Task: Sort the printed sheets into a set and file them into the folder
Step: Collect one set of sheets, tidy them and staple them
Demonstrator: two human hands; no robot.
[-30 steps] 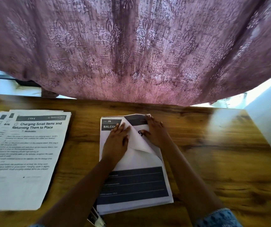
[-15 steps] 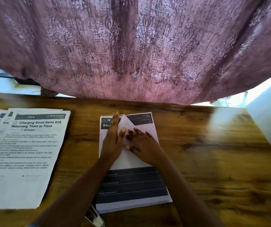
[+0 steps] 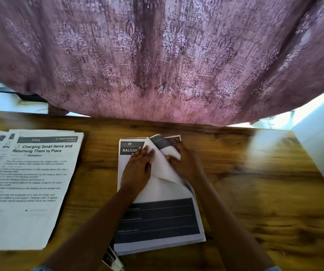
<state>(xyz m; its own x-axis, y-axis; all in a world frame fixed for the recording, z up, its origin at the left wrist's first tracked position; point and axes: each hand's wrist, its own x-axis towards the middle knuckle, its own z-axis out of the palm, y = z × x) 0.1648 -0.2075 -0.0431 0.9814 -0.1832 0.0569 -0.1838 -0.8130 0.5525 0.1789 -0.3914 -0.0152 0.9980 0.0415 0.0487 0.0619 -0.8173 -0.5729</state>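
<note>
A stack of printed sheets [image 3: 157,220] with dark bands lies in the middle of the wooden table [image 3: 255,182]. Its top sheet [image 3: 162,163] is curled up from the top right corner, white underside showing. My left hand [image 3: 138,169] lies flat on the stack's upper left with straight fingers against the lifted sheet. My right hand [image 3: 184,163] holds the curled sheet at its upper right, fingers bent round the fold. No folder can be made out.
A fanned pile of text sheets [image 3: 26,182], the top one headed "Charging Small Items", lies at the left. A purple patterned curtain [image 3: 161,55] hangs over the table's far edge. A small black and white object [image 3: 113,259] pokes out under the stack's near left corner.
My right hand moved from the middle of the stack back to the top right corner, and the top sheet is curled higher. My left hand has stayed in place.
</note>
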